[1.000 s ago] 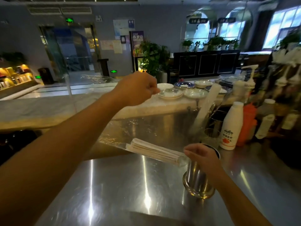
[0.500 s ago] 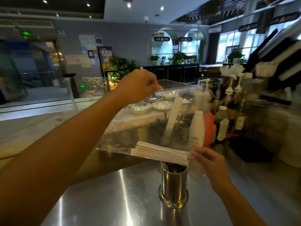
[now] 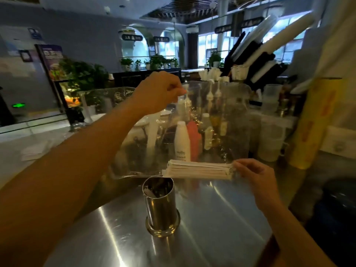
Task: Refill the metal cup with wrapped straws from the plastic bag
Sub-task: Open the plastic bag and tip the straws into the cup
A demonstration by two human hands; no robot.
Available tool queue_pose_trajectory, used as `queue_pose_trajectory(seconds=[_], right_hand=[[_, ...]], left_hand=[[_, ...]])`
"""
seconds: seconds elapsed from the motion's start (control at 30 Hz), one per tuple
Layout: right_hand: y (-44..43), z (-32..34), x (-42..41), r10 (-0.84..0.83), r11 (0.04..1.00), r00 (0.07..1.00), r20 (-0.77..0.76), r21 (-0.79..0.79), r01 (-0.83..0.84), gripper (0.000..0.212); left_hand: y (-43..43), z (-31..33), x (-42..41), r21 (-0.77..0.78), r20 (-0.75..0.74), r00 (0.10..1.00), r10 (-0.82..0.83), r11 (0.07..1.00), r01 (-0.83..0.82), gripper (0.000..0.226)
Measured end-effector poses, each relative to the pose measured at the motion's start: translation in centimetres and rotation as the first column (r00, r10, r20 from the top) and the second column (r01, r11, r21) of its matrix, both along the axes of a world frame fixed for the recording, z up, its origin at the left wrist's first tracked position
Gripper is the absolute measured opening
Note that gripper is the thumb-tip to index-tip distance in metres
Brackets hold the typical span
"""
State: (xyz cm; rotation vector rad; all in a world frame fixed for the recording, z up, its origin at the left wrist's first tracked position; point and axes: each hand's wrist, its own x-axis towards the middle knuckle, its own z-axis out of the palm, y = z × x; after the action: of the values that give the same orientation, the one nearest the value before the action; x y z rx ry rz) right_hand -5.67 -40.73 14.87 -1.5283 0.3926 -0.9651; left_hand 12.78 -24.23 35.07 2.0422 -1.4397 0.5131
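A tall metal cup stands upright on the steel counter, and I can see a few items inside its dark mouth. Above it hangs a clear plastic bag. My left hand pinches the bag's top left corner, held high. A bundle of white wrapped straws lies level along the bag's bottom, its left end just over the cup's rim. My right hand grips the bag's lower right corner at the right end of the bundle.
Behind the bag stand a white bottle, an orange bottle, pump bottles and stacked clear containers. A yellow roll leans at the right. White plates sit on the far ledge.
My view has swung right and up. My right hand left the cup and now holds the bag's lower right corner, carrying it rightwards. The straw bundle has levelled out over the cup.
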Motion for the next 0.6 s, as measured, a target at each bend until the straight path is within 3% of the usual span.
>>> queue_pose_trajectory(seconds=[0.33,0.6], right_hand=[[-3.0,2.8,-4.7,-0.223,0.974,0.974,0.048,0.039,0.221,0.008],[-3.5,5.1,-5.2,-0.255,0.967,0.965,0.057,0.028,0.254,0.008]], left_hand=[[-4.0,0.1,-1.7,-0.098,-0.065,0.985,-0.161,0.983,0.155,0.022],[-3.9,-0.3,-1.4,-0.149,-0.108,0.978,-0.179,0.976,0.162,0.021]])
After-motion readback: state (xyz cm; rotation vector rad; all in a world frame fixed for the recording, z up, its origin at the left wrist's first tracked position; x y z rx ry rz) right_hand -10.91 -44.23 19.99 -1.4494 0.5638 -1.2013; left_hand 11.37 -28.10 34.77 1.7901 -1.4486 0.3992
